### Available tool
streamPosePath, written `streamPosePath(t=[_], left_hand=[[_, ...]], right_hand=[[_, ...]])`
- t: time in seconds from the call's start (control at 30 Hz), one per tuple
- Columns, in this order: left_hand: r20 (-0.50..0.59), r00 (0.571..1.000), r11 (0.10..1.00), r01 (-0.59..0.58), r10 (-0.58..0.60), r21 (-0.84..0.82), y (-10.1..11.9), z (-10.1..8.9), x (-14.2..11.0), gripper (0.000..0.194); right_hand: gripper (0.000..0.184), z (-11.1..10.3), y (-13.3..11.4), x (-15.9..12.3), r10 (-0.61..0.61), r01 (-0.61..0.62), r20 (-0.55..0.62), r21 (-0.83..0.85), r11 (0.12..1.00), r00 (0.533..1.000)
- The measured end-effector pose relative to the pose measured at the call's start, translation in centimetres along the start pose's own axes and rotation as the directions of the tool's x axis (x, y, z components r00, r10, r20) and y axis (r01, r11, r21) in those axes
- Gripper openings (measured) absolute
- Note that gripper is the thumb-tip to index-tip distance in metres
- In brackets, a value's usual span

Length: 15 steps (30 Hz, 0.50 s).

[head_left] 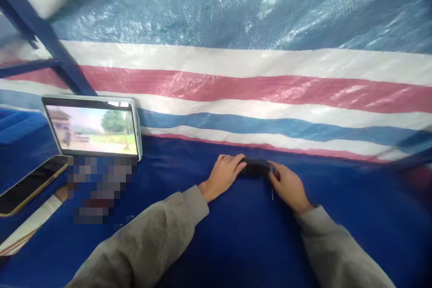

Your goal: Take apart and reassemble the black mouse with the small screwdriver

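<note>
At far left we see 1 dark-screened phone (32,184) on the blue surface (236,243), 1 white sleeve (32,227) just beside it, then 1 lit tablet (94,128) standing tilted. Further right, our left hand (222,175) curls its fingers closed over the left end of a blurred dark object (254,168). This spans our 2 hands, near the striped sheet (236,85); our right hand (288,186) grips its right end between thumb and fingers.

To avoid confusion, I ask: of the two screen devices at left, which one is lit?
The propped-up tablet, showing a bright picture; the phone lying nearby has a dark screen.
</note>
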<state>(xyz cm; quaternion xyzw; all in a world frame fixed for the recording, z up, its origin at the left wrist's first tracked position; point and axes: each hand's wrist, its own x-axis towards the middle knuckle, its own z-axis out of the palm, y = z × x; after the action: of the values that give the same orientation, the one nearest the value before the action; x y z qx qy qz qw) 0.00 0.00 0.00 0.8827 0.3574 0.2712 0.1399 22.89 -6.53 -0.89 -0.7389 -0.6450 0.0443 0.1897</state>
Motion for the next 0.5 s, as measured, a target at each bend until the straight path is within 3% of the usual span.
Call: streamPosePath(t=[0.17, 0.37, 0.5], left_hand=[[-0.02, 0.995, 0.994, 0.094, -0.093, 0.047, -0.5, 0.4, 0.3, 0.034], [0.068, 0.99, 0.985, -0.134, 0.127, 0.112, -0.2, 0.5, 0.0, 0.043], [0.068, 0.983, 0.971, -0.181, 0.173, 0.155, 0.0, 0.6, -0.1, 0.04]], right_hand=[[0.045, 0.0, -0.8, 0.2, 0.005, -0.006, -0.019, -0.055, 0.998, 1.0], [0.041, 0.1, -1.1, 0.0, -0.02, 0.019, -0.077, -0.012, 1.0, 0.997], [0.043, -2.0, -1.6, 1.0, 0.061, -0.025, -0.22, 0.16, 0.987, 0.974]])
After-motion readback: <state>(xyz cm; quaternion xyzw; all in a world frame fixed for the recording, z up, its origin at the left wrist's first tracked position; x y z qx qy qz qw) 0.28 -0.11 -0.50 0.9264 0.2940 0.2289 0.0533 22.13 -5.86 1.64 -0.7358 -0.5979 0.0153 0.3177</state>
